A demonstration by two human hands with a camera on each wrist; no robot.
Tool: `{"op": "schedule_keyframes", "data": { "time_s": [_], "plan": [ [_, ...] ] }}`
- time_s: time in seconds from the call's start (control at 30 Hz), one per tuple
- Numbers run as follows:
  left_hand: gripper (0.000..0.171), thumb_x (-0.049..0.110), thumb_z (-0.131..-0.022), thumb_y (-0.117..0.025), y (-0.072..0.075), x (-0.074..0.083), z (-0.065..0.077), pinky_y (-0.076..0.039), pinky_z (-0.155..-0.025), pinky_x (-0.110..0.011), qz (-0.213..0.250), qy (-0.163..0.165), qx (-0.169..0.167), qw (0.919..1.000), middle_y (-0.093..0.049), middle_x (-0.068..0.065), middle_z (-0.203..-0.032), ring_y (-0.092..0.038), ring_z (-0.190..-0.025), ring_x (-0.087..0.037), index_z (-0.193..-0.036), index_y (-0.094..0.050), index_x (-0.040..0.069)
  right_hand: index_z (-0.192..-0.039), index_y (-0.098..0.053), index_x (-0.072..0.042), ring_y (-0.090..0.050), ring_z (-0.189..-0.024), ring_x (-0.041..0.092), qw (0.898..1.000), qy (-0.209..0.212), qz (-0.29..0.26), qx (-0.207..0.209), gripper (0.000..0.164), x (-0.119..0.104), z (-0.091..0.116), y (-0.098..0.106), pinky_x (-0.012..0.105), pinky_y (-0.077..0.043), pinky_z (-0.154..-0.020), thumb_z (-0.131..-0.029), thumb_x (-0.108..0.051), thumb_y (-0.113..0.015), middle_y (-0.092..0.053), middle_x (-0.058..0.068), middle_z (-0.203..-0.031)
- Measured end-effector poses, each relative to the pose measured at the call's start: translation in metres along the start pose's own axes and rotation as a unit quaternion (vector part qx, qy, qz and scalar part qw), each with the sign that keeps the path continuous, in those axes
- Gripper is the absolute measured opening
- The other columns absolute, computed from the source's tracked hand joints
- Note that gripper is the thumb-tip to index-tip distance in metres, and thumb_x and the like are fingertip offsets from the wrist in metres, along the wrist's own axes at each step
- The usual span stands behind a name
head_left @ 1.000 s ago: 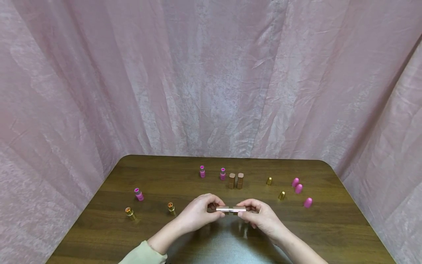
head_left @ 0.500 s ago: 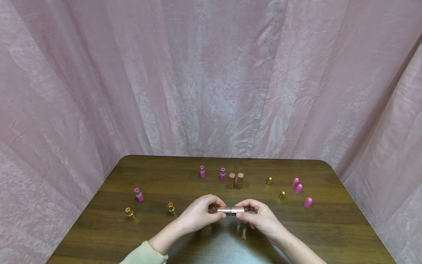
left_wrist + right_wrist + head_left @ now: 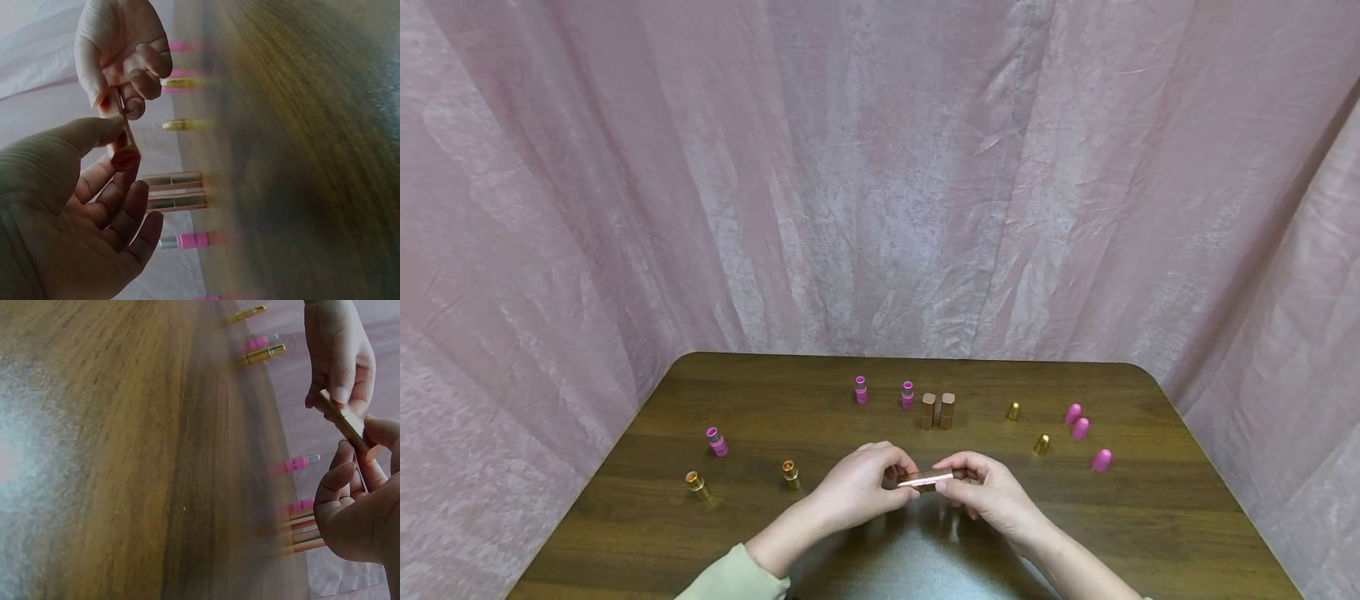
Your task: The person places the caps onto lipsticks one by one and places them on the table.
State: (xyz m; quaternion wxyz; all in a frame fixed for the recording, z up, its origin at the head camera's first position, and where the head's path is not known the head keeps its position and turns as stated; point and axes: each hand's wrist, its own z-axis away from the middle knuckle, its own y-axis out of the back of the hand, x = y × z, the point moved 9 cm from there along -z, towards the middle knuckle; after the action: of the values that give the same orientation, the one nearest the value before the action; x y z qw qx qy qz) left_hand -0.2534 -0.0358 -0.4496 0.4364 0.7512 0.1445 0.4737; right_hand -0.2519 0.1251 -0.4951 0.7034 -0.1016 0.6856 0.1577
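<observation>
A rose-gold lipstick (image 3: pixel 927 481) is held level above the front middle of the table, its cap and base pressed together. Its left end is pinched between the thumb and fingers of my left hand (image 3: pixel 867 485). My right hand (image 3: pixel 992 493) pinches the other end the same way. In the left wrist view the flat end of the lipstick (image 3: pixel 126 159) shows beside the left thumb. From the right wrist the tube (image 3: pixel 345 427) appears slanted between both hands. Fingertips cover parts of both ends.
Two rose-gold lipsticks (image 3: pixel 937 412) stand behind the hands. Uncapped pink tubes (image 3: pixel 861 392) and gold tubes (image 3: pixel 790 475) stand at the back and left. Gold caps (image 3: pixel 1042 444) and pink caps (image 3: pixel 1101 460) stand on the right. A pink curtain (image 3: pixel 880 183) hangs behind the wooden table (image 3: pixel 625 525).
The gap between the lipstick's two halves has closed as both hands drew slightly together. The tube now tilts a little, right end higher in the head view. The standing pieces have not moved.
</observation>
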Motion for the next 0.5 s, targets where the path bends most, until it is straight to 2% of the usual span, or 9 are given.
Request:
{"op": "schedule_keyframes", "data": {
  "time_s": [0.17, 0.27, 0.4, 0.5],
  "plan": [
    [0.016, 0.032, -0.087, -0.082, -0.006, 0.007, -0.007, -0.046, -0.078, -0.024, -0.048, -0.021, -0.009, 0.9986, -0.063, 0.018, -0.088, -0.056, -0.087, -0.006, -0.1, -0.073, 0.028, -0.12, -0.067, 0.001, -0.055, -0.068, 0.013, 1.0, 0.01, 0.012, 0.0, 0.036, -0.005, -0.002, 0.0, 0.02, -0.039, -0.052, -0.09, -0.016, -0.078, -0.065, 0.006, -0.09],
    [0.016, 0.029, -0.087, -0.082, -0.008, 0.005, -0.012, -0.046, -0.077, -0.023, -0.047, -0.016, -0.009, 0.9988, -0.064, 0.019, -0.088, -0.056, -0.086, -0.005, -0.1, -0.073, 0.026, -0.121, -0.066, 0.001, -0.057, -0.07, 0.013, 1.0, 0.012, 0.018, 0.006, 0.036, -0.008, -0.001, 0.004, 0.02, -0.041, -0.053, -0.092, -0.017, -0.077, -0.067, 0.008, -0.097],
    [0.016, 0.024, -0.089, -0.081, -0.011, -0.008, -0.02, -0.049, -0.075, -0.024, 0.022, 0.022, 0.004, 0.9995, -0.065, 0.017, -0.086, -0.059, -0.082, -0.002, -0.101, -0.071, 0.021, -0.123, -0.066, 0.0, -0.058, -0.073, 0.016, 0.999, 0.008, 0.027, 0.03, 0.036, -0.012, 0.001, 0.016, 0.022, -0.043, -0.054, -0.093, -0.018, -0.075, -0.067, 0.01, -0.098],
    [0.016, 0.021, -0.09, -0.079, -0.014, -0.022, -0.027, -0.051, -0.072, -0.025, 0.082, 0.062, 0.028, 0.9943, -0.066, 0.013, -0.086, -0.061, -0.078, -0.003, -0.103, -0.069, 0.017, -0.124, -0.066, -0.001, -0.059, -0.074, 0.017, 0.998, 0.005, 0.032, 0.048, 0.035, -0.016, 0.004, 0.028, 0.024, -0.044, -0.055, -0.095, -0.02, -0.072, -0.067, 0.009, -0.097]
  ]
}}
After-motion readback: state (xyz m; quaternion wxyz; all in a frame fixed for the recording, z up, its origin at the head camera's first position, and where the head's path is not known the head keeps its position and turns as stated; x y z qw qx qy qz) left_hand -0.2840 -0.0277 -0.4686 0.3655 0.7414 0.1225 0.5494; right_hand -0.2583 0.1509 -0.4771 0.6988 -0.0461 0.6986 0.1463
